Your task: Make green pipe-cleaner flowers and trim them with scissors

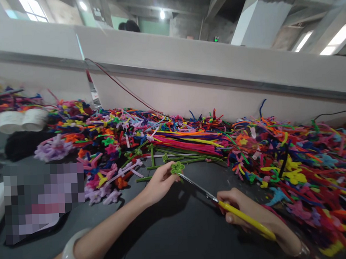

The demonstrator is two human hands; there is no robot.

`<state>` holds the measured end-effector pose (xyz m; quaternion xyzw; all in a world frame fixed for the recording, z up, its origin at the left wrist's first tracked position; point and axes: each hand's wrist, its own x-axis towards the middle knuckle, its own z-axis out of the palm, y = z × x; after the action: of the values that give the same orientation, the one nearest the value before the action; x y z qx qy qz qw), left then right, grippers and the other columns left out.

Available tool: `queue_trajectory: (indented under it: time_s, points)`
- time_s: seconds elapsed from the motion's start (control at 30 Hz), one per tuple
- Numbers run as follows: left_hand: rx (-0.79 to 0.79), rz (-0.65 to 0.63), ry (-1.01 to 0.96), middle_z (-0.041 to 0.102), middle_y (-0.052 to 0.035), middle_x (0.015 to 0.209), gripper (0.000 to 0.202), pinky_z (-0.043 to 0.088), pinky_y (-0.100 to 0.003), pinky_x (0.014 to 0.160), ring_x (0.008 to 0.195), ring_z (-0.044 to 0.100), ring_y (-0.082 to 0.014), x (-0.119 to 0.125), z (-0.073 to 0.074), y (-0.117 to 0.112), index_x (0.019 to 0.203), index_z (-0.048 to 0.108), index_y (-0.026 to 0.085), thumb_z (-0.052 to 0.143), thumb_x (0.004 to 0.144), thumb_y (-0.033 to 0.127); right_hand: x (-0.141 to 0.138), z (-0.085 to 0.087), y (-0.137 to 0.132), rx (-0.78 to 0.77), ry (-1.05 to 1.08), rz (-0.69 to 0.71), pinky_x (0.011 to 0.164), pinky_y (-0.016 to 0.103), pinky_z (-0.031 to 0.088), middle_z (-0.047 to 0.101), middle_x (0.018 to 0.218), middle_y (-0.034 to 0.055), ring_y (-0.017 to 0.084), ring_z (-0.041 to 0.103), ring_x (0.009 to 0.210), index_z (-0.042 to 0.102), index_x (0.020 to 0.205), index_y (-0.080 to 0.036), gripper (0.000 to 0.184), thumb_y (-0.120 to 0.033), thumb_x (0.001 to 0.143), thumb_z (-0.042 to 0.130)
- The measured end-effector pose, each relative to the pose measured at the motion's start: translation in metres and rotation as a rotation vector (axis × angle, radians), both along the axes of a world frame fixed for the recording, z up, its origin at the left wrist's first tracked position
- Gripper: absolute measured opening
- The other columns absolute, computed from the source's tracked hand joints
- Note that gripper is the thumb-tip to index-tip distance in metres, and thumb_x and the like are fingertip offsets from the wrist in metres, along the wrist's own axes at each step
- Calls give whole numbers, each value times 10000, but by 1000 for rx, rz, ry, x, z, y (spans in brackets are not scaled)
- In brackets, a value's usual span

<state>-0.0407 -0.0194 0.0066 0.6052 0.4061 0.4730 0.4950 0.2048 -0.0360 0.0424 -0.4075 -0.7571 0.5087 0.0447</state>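
My left hand (161, 183) is closed, pinching a small green pipe-cleaner flower (177, 168) between thumb and fingers, its petals facing up. Wrapped around the yellow handle of what look like long-nose pliers (245, 217) is my right hand (236, 207). Their slim metal tip points left and reaches the underside of the flower; whether it grips the flower cannot be made out. Just behind my left hand lie green pipe cleaners (188, 159), some bent into small shapes. A bundle of pink, yellow and purple pipe cleaners (187, 141) lies beyond them.
Heaps of coloured pipe-cleaner pieces (295, 173) line the dark table (177, 236) at the back and right. Two white cups (22, 120) lie at the far left, above a pixelated flat object (44, 204). A white partition (188, 94) with a cable (122, 86) stands behind.
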Motion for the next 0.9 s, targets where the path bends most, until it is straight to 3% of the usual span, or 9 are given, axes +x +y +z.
queue_trajectory:
  time_s: [0.4,0.9]
  points:
    - [99,37,146,451,7,669,78,390,-204,600,635,438,-110,-2,-6,0,724,467,153,431,764,209,-2,2,-3,-2,-30,-21,357,149,187,309,553,-68,40,273,455,388,661,-165,490,-639,616,504]
    - [307,140,387,499,-5,709,126,360,-212,613,657,443,-123,-4,-1,-1,758,505,155,397,795,206,-6,5,-2,-3,-47,-33,349,149,190,306,536,-68,35,269,439,375,625,-165,481,-625,616,516]
